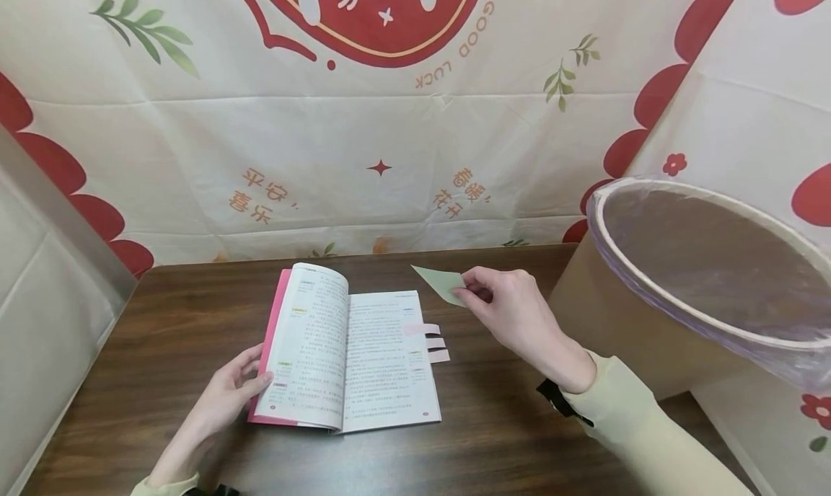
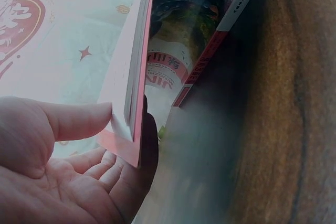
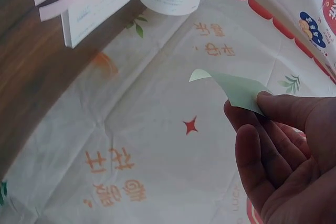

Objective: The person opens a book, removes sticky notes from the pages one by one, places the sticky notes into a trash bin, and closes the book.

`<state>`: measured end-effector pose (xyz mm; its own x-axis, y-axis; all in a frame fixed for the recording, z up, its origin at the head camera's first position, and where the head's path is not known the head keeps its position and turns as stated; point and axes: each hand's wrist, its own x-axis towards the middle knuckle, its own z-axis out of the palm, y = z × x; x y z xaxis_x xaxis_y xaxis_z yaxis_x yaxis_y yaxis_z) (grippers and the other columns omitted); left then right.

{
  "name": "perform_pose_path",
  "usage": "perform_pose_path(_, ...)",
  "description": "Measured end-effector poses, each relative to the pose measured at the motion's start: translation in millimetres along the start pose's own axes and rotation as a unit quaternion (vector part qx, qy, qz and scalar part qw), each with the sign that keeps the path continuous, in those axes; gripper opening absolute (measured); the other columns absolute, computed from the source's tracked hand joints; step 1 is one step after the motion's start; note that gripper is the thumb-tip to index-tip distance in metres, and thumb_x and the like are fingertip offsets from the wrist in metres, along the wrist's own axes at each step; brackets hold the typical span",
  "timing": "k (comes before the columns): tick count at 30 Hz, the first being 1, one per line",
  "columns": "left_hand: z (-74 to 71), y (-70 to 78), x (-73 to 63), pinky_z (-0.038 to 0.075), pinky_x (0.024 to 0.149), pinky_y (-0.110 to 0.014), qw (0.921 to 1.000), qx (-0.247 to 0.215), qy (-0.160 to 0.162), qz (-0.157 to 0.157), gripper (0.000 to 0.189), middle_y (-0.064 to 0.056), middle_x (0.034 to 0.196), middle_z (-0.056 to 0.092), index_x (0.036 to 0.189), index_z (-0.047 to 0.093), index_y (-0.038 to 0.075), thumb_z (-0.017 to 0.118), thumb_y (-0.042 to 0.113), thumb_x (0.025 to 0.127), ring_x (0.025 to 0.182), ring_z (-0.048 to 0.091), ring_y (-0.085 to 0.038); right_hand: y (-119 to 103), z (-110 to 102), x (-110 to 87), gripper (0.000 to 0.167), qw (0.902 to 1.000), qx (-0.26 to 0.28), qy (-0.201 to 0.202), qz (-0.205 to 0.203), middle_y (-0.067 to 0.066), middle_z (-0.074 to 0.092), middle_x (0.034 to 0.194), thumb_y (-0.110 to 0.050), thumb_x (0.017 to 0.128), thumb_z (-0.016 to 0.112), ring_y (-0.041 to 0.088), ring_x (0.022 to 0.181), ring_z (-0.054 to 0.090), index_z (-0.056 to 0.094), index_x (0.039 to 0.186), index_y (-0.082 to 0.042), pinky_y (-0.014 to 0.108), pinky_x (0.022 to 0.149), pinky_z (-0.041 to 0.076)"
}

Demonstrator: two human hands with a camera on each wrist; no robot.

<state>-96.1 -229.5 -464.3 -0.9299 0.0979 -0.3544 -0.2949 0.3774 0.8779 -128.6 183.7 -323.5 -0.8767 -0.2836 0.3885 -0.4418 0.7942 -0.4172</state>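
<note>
An open book (image 1: 383,366) with a pink cover lies on the wooden table, its left pages curving upward. My left hand (image 1: 230,388) grips the left edge, thumb on the page side and fingers behind the cover, as the left wrist view shows. Between thumb and fingers of my right hand (image 1: 513,305) is a pale green sticky note (image 1: 441,283), pinched at one end and held above the table, right of the book's upper corner. Its free end curls in the right wrist view. Pink paper tabs (image 1: 438,355) stick out from the book's right edge.
At the right stands a large tan bin (image 1: 591,308) with a plastic-wrapped rim, close beside my right forearm. A printed cloth (image 1: 337,135) hangs behind the wooden table (image 1: 175,323). Bare tabletop lies left of the book and in front of it.
</note>
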Motion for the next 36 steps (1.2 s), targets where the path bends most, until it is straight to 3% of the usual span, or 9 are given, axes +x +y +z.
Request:
perform_pose_path(16, -1.7, -0.7, -1.9, 0.062, 0.079, -0.028, 1.0, 0.0, -0.003, 0.006, 0.069, -0.029, 0.141, 0.061, 0.161, 0.029, -0.004, 0.064, 0.013, 0.104, 0.097, 0.073, -0.012, -15, -42, 3.1, 0.005, 0.9968, -0.051, 0.048, -0.038, -0.001, 0.075, 0.072, -0.009, 0.089, 0.083, 0.007, 0.062, 0.062, 0.078, 0.09, -0.011, 0.027, 0.06, 0.05)
perform_pose_path(31, -0.8, -0.7, 0.1, 0.062, 0.081, -0.028, 1.0, 0.005, 0.001, -0.004, 0.07, -0.028, 0.143, 0.061, 0.161, 0.029, -0.002, 0.064, 0.017, 0.104, 0.101, 0.074, -0.015, -38, -91, 8.2, 0.013, 0.9789, -0.111, 0.117, -0.126, -0.003, 0.078, 0.073, -0.005, 0.082, 0.087, 0.012, 0.061, 0.07, 0.079, 0.089, -0.013, 0.035, 0.061, 0.056)
perform_pose_path(36, -0.4, 0.3, 0.3, 0.061, 0.08, -0.028, 1.0, 0.006, -0.003, -0.003, 0.069, -0.028, 0.143, 0.061, 0.161, 0.029, -0.002, 0.064, 0.017, 0.105, 0.101, 0.073, -0.015, -43, -114, 8.2, 0.015, 0.9758, -0.125, 0.125, -0.129, 0.002, 0.08, 0.077, -0.003, 0.081, 0.088, 0.016, 0.065, 0.074, 0.081, 0.092, -0.009, 0.027, 0.064, 0.057)
